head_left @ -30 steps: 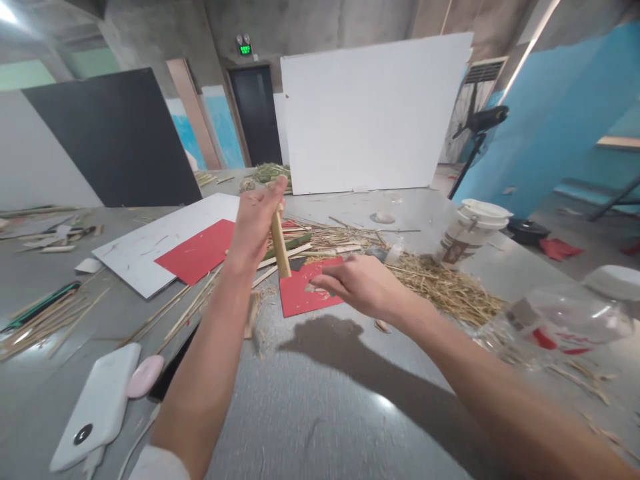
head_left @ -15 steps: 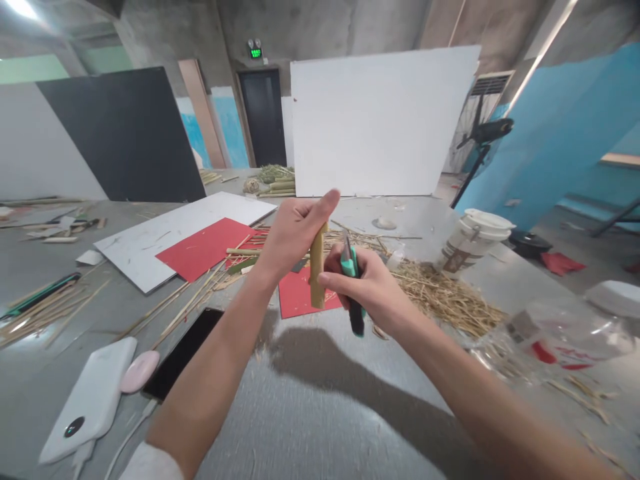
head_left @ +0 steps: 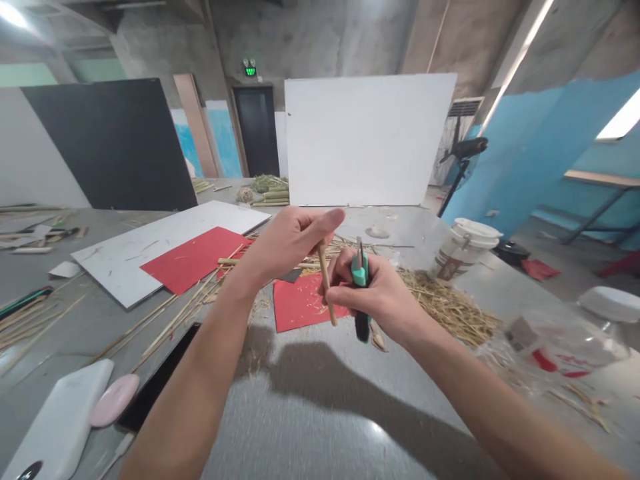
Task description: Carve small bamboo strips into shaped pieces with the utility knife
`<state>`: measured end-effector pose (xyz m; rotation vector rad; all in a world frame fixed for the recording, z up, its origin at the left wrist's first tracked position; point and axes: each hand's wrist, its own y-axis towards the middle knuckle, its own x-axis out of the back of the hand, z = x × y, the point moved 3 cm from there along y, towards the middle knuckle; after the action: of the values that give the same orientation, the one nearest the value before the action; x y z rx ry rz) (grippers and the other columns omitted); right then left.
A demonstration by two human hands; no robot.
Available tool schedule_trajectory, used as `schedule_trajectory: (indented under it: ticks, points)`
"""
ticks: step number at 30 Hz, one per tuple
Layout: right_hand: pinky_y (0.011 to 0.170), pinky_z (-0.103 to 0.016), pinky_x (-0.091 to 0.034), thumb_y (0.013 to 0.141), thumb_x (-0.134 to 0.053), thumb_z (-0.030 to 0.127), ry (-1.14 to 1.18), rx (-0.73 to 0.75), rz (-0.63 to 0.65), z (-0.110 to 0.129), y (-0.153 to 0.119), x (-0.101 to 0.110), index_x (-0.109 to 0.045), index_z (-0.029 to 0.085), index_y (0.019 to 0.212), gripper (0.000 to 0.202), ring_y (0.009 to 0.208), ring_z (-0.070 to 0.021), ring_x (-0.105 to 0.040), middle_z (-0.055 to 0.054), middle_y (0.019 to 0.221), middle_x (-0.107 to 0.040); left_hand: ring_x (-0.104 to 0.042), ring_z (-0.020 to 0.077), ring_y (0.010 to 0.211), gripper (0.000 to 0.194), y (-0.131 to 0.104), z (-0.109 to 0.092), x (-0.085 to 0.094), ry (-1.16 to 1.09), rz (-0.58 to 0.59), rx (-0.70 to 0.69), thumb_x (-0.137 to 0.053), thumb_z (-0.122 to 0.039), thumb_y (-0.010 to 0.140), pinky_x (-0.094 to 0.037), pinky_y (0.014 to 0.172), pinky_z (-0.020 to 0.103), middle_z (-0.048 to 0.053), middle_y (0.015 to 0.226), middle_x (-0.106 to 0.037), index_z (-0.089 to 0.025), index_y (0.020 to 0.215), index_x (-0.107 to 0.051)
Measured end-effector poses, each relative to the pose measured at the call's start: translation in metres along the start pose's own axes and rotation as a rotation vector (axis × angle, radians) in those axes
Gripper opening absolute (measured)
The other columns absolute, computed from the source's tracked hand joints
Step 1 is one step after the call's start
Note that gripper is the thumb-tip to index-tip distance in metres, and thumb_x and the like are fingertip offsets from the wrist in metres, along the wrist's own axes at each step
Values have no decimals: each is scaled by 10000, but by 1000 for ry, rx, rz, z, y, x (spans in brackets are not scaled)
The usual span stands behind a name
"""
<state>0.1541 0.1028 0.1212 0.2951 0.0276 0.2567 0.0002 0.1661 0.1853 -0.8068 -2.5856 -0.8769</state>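
Observation:
A flat strip of dry plant stalk stands nearly upright over the table, its narrow edge facing me. My left hand grips its top end, the thumb lying across. Lower down, the thumb and fingers of my right hand pinch the same strip. That right hand also holds a green and black utility knife in its palm, blade out and pointing up, apart from the strip. Below both hands lies a red card strewn with pale shavings.
A straw heap, a white bucket and a clear plastic jar are on the right. To the left lie a black phone, a white power bank, a white board and loose stalks.
The strip has turned from its broad face to its narrow edge. Both hands still hold it. The view has shifted a little, and the knife sits slightly farther right.

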Motion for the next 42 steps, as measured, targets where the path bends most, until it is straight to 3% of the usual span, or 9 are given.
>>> schedule_trajectory:
  ticks: [5, 12, 15, 17, 22, 28, 34, 37, 42]
  points:
    - [574, -276, -343, 816, -915, 387, -89, -3, -46, -3, -1, 4, -467, 237, 769, 474, 589, -94, -446, 97, 655, -494, -391, 109, 569, 473, -3, -2, -1, 64, 154, 47, -587, -589, 1040, -277, 514, 265, -25, 681, -501, -194, 781, -618]
    - [547, -281, -369, 947, -760, 532, -216, -23, 3, -7, 1, 11, -507, 247, 847, 394, 536, -111, -479, 85, 635, -520, -358, 117, 587, 406, 0, 0, 0, 198, 142, 93, -541, -391, 1025, -276, 556, 283, -43, 660, -395, -205, 674, -456]
    - [539, -282, -327, 1002, -665, 594, -472, 40, -6, -1, 4, 20, -474, 253, 820, 432, 525, -109, -429, 79, 625, -502, -391, 120, 550, 359, -1, 2, 3, 307, 144, 159, -529, -391, 1012, -279, 541, 289, -47, 636, -424, -213, 702, -495]
    - [551, -286, -285, 976, -714, 568, -768, 93, 45, 2, 5, 25, -468, 248, 779, 449, 540, -107, -374, 78, 617, -469, -442, 126, 534, 270, -2, 2, 3, 374, 173, 218, -540, -374, 996, -295, 533, 287, -46, 629, -499, -219, 778, -580]
    - [569, -306, -224, 989, -680, 654, -1348, 129, 112, 4, 2, 29, -650, 229, 944, 428, 567, -142, -404, 26, 644, -553, -605, 164, 654, 200, -3, 3, -4, 603, 235, 279, -537, -302, 988, -362, 588, 298, 23, 769, -714, -205, 927, -701]
    - [580, -334, -199, 1158, -288, 545, -1421, 47, 183, 5, -6, 14, -641, 217, 943, 528, 572, -156, -462, -16, 685, -604, -597, 181, 655, 277, -6, 6, -15, 816, 254, 301, -486, -193, 979, -338, 586, 330, 58, 773, -720, -199, 750, -641]
    - [568, -343, -169, 1150, -297, 532, -1573, 48, 125, -5, -2, 16, -654, 208, 1023, 499, 553, -169, -475, -59, 730, -679, -656, 222, 785, 255, -7, 4, -20, 873, 297, 297, -490, -166, 949, -395, 642, 331, 93, 873, -760, -198, 774, -674]
    - [573, -343, -168, 1156, -305, 505, -1613, 13, 133, -18, 3, 17, -655, 210, 1067, 466, 588, -183, -558, -77, 792, -732, -689, 238, 851, 267, -3, 17, -22, 888, 342, 307, -482, -181, 964, -430, 671, 328, 110, 949, -789, -198, 860, -727]
    - [572, -333, -193, 1151, -382, 473, -1653, -59, 189, -54, 11, 19, -670, 212, 1082, 395, 650, -225, -675, -84, 803, -755, -723, 241, 802, 210, 8, 63, -37, 904, 545, 390, -588, -203, 937, -468, 655, 307, 133, 988, -820, -184, 919, -796]
